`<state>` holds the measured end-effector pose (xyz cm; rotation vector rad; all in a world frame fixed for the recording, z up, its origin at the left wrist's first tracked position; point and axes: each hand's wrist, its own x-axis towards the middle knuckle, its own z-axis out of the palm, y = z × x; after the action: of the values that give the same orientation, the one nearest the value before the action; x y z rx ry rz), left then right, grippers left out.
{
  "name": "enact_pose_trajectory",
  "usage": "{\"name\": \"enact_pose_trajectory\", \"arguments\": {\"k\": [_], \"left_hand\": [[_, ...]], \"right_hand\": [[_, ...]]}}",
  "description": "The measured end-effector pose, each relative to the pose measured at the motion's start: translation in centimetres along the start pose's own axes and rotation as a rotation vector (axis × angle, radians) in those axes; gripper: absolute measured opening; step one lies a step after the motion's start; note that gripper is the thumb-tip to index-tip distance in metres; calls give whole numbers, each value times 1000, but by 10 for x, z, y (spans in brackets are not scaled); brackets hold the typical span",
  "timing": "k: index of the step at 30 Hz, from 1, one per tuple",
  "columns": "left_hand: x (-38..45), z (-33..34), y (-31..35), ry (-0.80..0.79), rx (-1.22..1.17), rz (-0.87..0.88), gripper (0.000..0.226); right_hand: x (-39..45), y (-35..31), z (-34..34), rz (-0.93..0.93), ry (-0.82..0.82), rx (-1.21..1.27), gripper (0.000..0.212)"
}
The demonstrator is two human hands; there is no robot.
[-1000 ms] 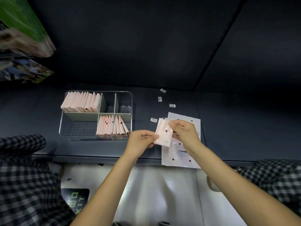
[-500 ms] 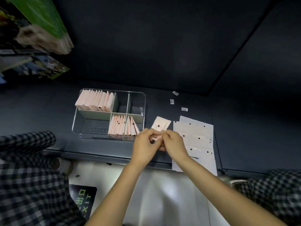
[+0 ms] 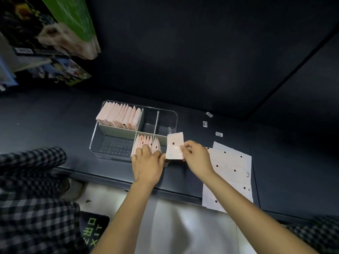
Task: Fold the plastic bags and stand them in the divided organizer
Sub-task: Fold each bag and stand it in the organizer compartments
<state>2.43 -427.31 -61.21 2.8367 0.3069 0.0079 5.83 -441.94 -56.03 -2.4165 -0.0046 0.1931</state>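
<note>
A clear divided organizer sits on the dark shelf. Its back left compartment holds a row of folded pink bags; the front middle compartment holds several more folded bags. My right hand pinches a folded pink bag with a dark dot, held upright just right of the organizer's front corner. My left hand rests its fingers against the front row of bags, thumb near the held bag. A stack of flat, unfolded bags lies to the right, overhanging the shelf edge.
Three small labels lie on the shelf behind the flat bags. Colourful packages hang at the upper left. Checked fabric fills the lower left and lower right corners. A green exit sign shows on the floor below.
The folded bag went from both hands to my right hand alone and moved toward the organizer. My left hand shifted left onto the front row of bags.
</note>
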Motion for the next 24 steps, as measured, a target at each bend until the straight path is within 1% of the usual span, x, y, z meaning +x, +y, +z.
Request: {"name": "enact_pose_trajectory", "arguments": {"k": [3, 5, 9, 12, 17, 20, 22, 24], "left_hand": [[1, -1, -5, 68, -41, -60, 21], [2, -1, -6, 97, -80, -82, 17], [2, 2, -7, 106, -132, -103, 17], [1, 5, -8, 105, -176, -108, 16], [-2, 7, -4, 135, -282, -116, 18], [-2, 5, 0, 182, -386, -123, 17], [-1, 3, 1, 169, -422, -89, 19], [-1, 3, 1, 131, -391, -48, 26]], "right_hand": [[7, -12, 10, -42, -21, -190, 19], [11, -21, 18, -40, -21, -320, 21], [19, -35, 31, -19, -2, -473, 21], [25, -39, 38, 6, -7, -535, 19], [27, -41, 53, 100, -153, -478, 20], [24, -41, 57, 161, -254, -311, 25], [21, -38, 54, 152, -318, -156, 30], [15, -32, 46, 86, -321, -84, 32]]}}
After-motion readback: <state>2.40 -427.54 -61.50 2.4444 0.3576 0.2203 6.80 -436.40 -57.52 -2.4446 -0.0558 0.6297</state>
